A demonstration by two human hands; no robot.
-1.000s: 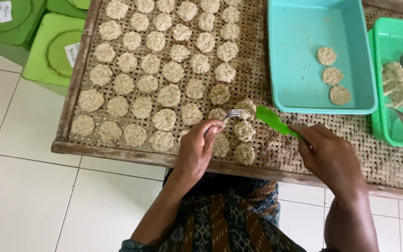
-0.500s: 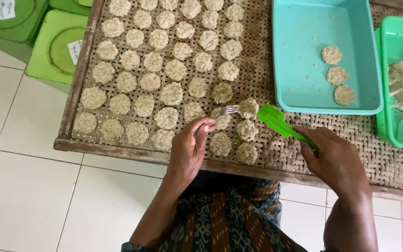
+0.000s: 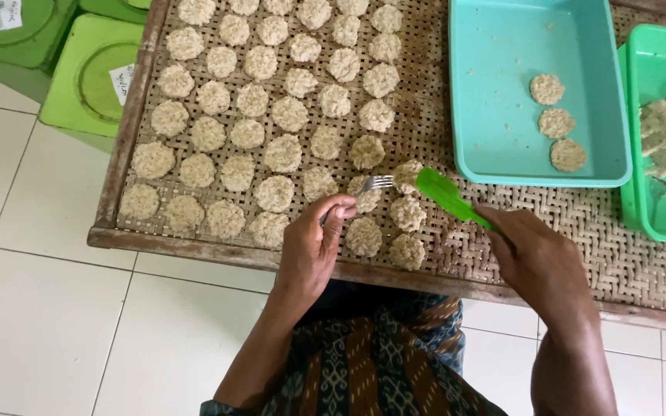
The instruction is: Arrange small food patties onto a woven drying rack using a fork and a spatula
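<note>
Patty (image 3: 407, 176) near front edge of woven tray (image 3: 433, 127), touching green spatula (image 3: 450, 197) tip on one side and fork (image 3: 373, 185) tines on other. Left hand (image 3: 314, 250) clenched on fork handle; right hand (image 3: 537, 258) gripping spatula. Rows of round patties (image 3: 271, 115) across tray's left half. Teal tub (image 3: 537, 92) at far right with three patties inside.

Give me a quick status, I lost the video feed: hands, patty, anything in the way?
Left hand holds fork, right hand holds green spatula. Both tools meet at one patty on woven tray. Neighbouring patties close, nothing blocking.
</note>
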